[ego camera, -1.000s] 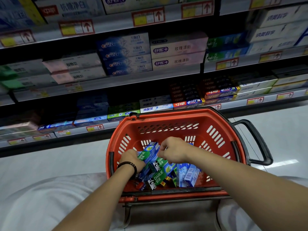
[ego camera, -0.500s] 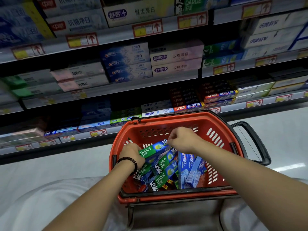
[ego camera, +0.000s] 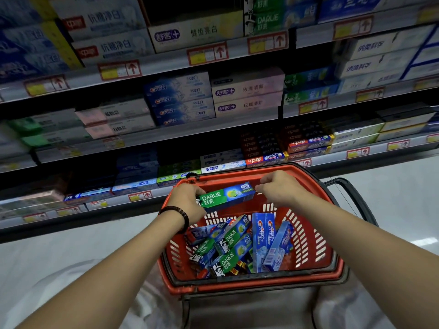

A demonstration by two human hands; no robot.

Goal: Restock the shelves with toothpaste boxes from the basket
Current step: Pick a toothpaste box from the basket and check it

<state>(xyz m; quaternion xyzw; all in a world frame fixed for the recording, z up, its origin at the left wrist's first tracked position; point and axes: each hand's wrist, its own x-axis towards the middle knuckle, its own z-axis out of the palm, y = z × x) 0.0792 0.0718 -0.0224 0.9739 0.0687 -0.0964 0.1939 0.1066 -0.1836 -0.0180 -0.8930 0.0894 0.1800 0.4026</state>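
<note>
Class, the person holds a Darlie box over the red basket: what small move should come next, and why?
Probably raise the Darlie box toward the matching green Darlie stack on the top shelf. The left hand and right hand grip its ends, and it hangs above the basket, clear of the other boxes.

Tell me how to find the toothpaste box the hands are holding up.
Find the big red basket. Above the pile inside it, the left hand and right hand hold one green-and-blue Darlie box by its ends. It is the only box up in the air.
</note>
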